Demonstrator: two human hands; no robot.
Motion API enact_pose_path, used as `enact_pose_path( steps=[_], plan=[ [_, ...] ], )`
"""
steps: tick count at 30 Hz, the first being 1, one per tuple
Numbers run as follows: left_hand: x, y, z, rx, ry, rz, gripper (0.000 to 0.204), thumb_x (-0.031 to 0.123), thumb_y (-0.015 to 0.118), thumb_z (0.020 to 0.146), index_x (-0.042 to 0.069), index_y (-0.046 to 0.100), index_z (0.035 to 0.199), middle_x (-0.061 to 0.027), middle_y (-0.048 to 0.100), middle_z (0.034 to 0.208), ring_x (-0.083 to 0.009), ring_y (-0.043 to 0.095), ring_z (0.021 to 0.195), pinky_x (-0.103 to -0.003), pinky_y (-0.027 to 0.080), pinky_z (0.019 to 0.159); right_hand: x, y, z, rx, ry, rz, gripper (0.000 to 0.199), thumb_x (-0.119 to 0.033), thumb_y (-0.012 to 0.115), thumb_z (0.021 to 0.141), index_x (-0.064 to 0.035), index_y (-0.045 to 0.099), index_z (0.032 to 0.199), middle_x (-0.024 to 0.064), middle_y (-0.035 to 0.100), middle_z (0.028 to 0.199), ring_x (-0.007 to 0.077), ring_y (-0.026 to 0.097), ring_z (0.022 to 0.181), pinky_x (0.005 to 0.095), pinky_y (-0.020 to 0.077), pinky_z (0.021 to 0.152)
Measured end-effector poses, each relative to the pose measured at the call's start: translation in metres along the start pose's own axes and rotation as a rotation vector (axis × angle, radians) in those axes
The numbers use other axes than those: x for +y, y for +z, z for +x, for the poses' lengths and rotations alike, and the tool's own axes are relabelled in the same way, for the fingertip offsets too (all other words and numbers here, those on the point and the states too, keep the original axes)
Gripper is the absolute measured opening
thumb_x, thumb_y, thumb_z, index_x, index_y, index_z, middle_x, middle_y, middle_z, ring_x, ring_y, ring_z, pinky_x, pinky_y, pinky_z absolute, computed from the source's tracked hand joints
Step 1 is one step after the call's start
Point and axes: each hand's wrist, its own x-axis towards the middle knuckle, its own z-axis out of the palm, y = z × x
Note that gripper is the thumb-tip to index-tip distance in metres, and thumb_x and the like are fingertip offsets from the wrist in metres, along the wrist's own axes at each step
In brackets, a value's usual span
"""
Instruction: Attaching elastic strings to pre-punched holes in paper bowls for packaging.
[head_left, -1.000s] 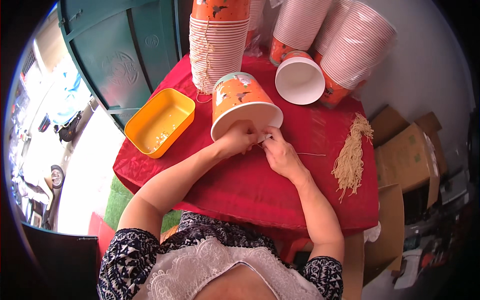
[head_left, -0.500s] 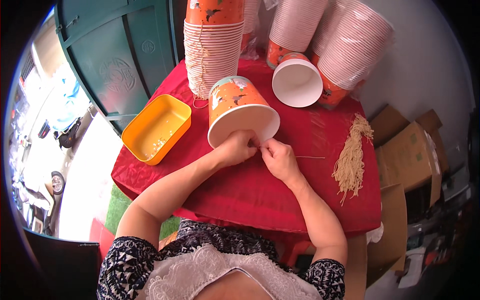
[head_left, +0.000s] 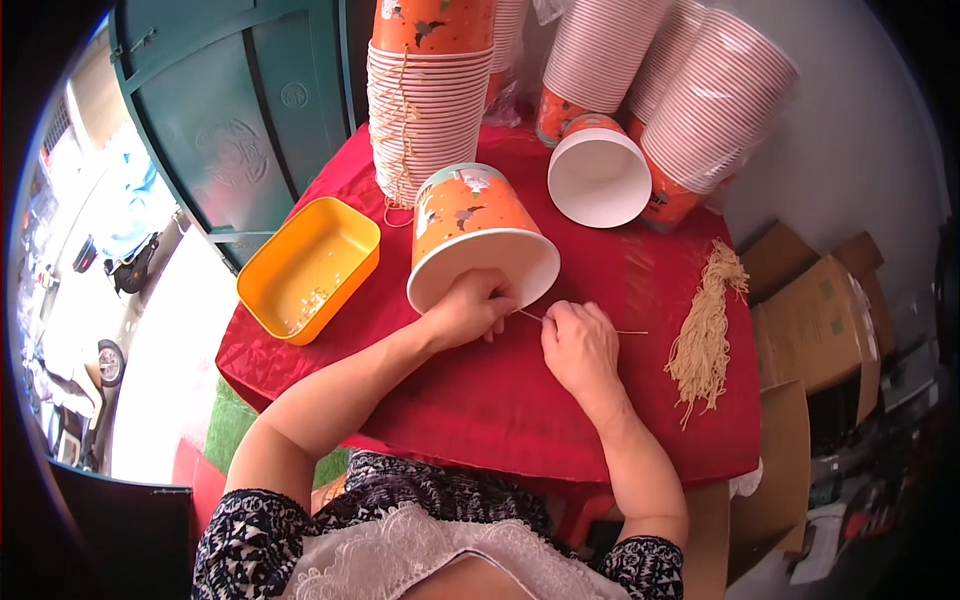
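An orange paper bucket with printed figures lies tipped on the red cloth, its white-rimmed mouth toward me. My left hand is at the lower rim, fingers partly inside the mouth and closed near the cord's end. From there a thin beige cord runs to my right hand, which pinches it just right of the bucket. The cord's free end sticks out beyond the right hand over the cloth. Whether the cord passes through the bucket's wall is hidden by the left fingers.
A yellow tray holding small white bits stands at left. Behind rises a tall stack of paper buckets with cords hanging. Another bucket lies on its side near wrapped stacks. A bundle of beige cords lies at right, beside cardboard boxes.
My right hand has moved right and slightly down, away from the left hand, drawing out a length of cord between them. The bucket has shifted slightly down in the picture.
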Motion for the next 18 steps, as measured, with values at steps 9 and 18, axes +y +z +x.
enact_pose_path(
  steps=[9,18],
  plan=[
    [-0.003,0.015,0.003,0.081,0.011,-0.270,0.011,0.006,0.057,0.092,-0.004,0.059,0.091,-0.0095,0.061,0.074,-0.0147,0.060,0.058,-0.027,0.050,0.050,-0.009,0.024,0.003,0.201,-0.034,0.376,0.017,-0.001,0.062,0.083,-0.0013,0.053,0.097,0.0166,0.062,0.081,0.0374,0.061,0.081,0.0480,0.0465,0.079],
    [-0.002,0.012,0.000,0.075,0.028,-0.300,0.014,0.011,0.057,0.096,-0.002,0.059,0.093,-0.0057,0.060,0.074,-0.0117,0.057,0.060,-0.024,0.048,0.051,-0.012,0.035,0.006,0.094,0.042,0.494,0.018,-0.005,0.062,0.086,-0.0006,0.053,0.101,0.0185,0.063,0.082,0.0375,0.064,0.072,0.0467,0.0490,0.066]
  ],
)
